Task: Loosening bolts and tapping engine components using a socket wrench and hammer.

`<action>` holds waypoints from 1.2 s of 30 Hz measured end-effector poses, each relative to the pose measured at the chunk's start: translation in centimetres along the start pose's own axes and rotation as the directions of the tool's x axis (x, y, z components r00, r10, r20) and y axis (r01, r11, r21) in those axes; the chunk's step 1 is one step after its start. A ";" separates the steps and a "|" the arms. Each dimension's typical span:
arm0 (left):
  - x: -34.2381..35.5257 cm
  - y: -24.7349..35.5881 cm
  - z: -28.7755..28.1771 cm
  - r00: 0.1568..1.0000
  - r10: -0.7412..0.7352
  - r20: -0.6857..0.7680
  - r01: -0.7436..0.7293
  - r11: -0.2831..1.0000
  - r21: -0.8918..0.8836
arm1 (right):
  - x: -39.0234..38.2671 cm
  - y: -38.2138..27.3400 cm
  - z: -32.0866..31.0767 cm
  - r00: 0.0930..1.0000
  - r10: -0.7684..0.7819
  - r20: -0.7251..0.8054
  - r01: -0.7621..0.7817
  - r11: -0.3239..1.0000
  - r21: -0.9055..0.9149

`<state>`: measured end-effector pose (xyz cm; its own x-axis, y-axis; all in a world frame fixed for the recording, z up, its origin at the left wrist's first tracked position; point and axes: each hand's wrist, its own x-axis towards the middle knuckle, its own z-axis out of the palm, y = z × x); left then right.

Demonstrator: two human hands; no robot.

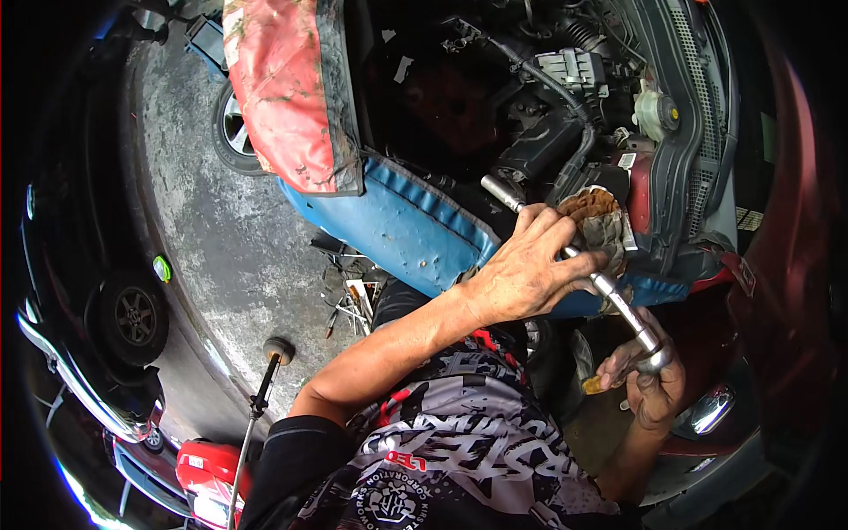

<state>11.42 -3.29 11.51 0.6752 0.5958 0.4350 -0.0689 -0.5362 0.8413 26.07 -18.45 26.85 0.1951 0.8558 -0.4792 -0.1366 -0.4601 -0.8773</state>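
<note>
A long chrome ratchet wrench [621,306] slants across the front of the engine bay. My left hand [527,269] is closed round its shaft, palm down. The rounded head at the lower right lies in my right hand [658,384], whose fingers are dark with grime. A small yellowish-brown piece [594,385] shows at the fingertips of that hand; I cannot tell what it is. Just beyond my left knuckles, a crumpled, rust-stained grey cloth or glove [603,221] rests at the edge of the bay. The wrench's far end sticks out past my left hand.
Blue [397,225] and red [287,97] covers drape the car body beside the open engine bay. A fluid reservoir [655,115] stands at the right. Several hand tools [358,300] lie low on the left, near a long-handled tool [258,397]. A dark car [97,265] is farther left.
</note>
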 end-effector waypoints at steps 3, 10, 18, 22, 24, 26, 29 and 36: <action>0.3 -2.0 -0.4 0.997 -0.065 0.042 0.067 0.996 -0.056 | 2.7 0.2 0.7 0.999 -0.022 -0.032 0.022 1.000 -0.001; -0.5 -7.6 -1.4 0.972 -0.199 0.124 0.209 0.975 -0.071 | 9.8 -0.3 1.3 0.999 0.045 0.030 -0.035 0.967 -0.254; 0.3 -10.4 -5.4 0.945 -0.316 0.089 0.289 0.929 0.232 | 19.5 0.9 3.8 0.997 0.051 -0.061 -0.079 0.729 -0.680; -2.3 -11.6 -11.2 0.768 -0.464 -0.441 0.613 0.731 0.299 | 23.6 4.1 4.8 0.995 0.000 0.099 0.076 0.644 -0.762; -4.9 -13.5 -13.6 0.716 -0.379 -0.586 0.669 0.613 0.420 | 25.7 5.3 6.0 0.975 0.006 0.222 0.172 0.612 -0.772; -6.2 -14.9 -14.0 0.713 -0.347 -0.609 0.676 0.571 0.466 | 27.9 6.6 7.0 0.954 0.056 0.296 0.217 0.556 -0.802; -6.5 -15.5 -13.8 0.730 -0.325 -0.601 0.660 0.562 0.498 | 30.7 8.0 7.6 0.932 0.090 0.350 0.252 0.534 -0.807; -7.1 -15.7 -13.8 0.721 -0.323 -0.613 0.663 0.579 0.474 | 33.1 8.7 8.5 0.909 0.200 0.365 0.225 0.501 -0.836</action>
<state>-2.41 9.12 -0.32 0.0587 0.9695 0.2382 0.7559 -0.1990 0.6237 23.06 7.83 3.57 -0.2045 0.7725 -0.6012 0.7870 -0.2355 -0.5703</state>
